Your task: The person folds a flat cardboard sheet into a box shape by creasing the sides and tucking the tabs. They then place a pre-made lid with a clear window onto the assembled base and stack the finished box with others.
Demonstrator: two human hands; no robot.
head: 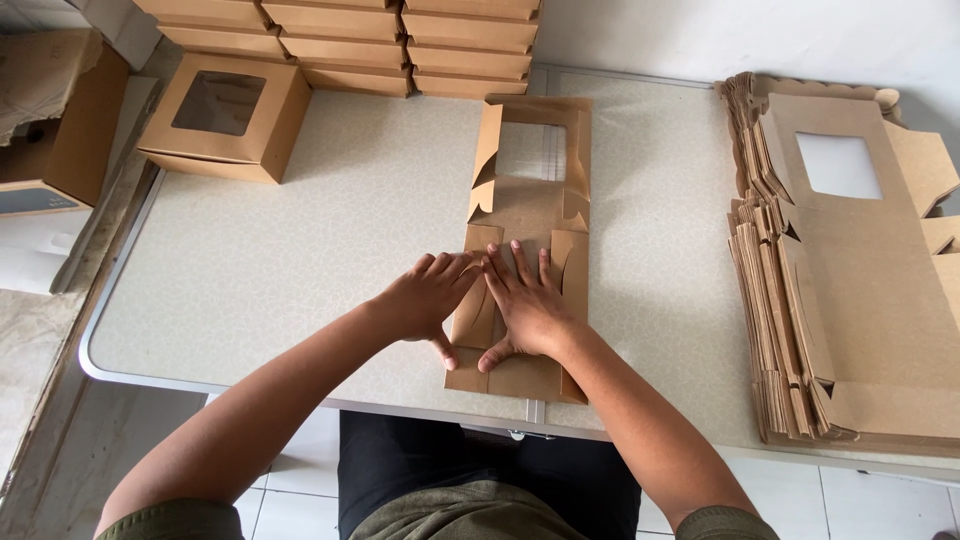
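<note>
A flat brown cardboard box blank (527, 215) with a clear window lies on the speckled table (300, 240), running from the front edge toward the back. Its side flaps are folded partly up. My left hand (428, 298) presses flat on the blank's near left part, fingers spread. My right hand (528, 305) presses flat beside it on the middle panel. The fingertips of both hands nearly touch. Neither hand grips anything.
A thick stack of unfolded window blanks (850, 280) fills the table's right side. An assembled window box (225, 118) stands at the back left. Stacked finished boxes (400, 45) line the back edge. A larger carton (60, 120) sits off the table at left.
</note>
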